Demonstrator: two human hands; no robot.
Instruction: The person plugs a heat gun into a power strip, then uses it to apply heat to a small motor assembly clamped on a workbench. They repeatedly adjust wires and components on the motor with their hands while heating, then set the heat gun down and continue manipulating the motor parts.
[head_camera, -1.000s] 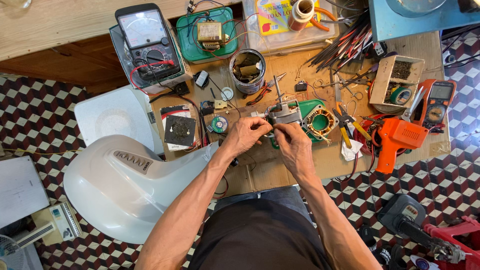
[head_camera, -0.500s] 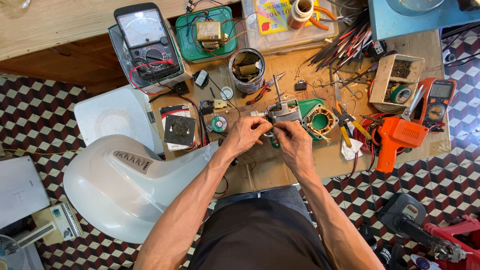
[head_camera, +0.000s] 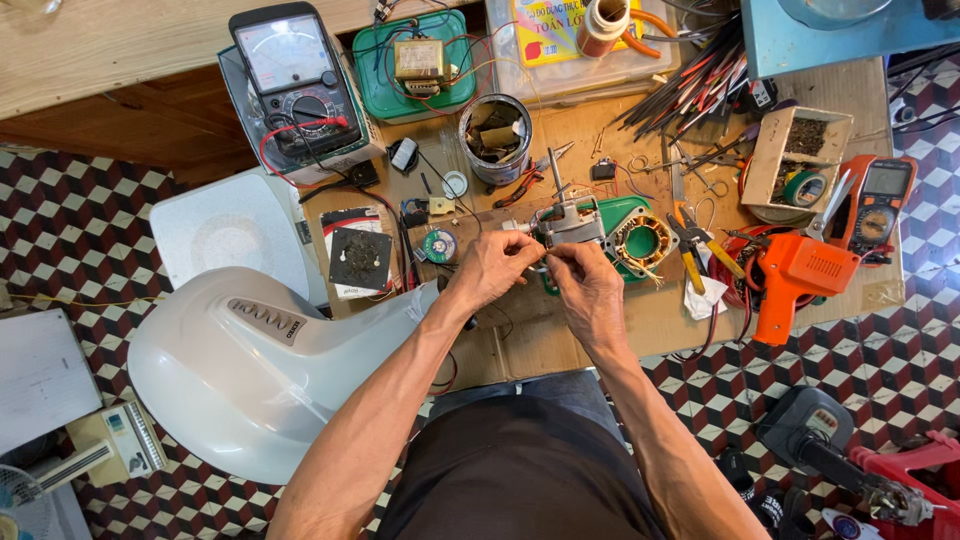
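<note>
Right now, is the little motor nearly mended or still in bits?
Still in bits. Done: the small grey metal motor is out, and the big white plastic fan housing lies aside. In hand: the left hand and right hand pinch something at its lower edge. Left: the copper-wound coil ring lies separate.

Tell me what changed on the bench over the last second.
Almost nothing. Both hands, left and right, keep their fingertip grip at the small motor in front of the green coil housing, with no clear shift. The orange tool, tin can and meter stayed put.
</note>
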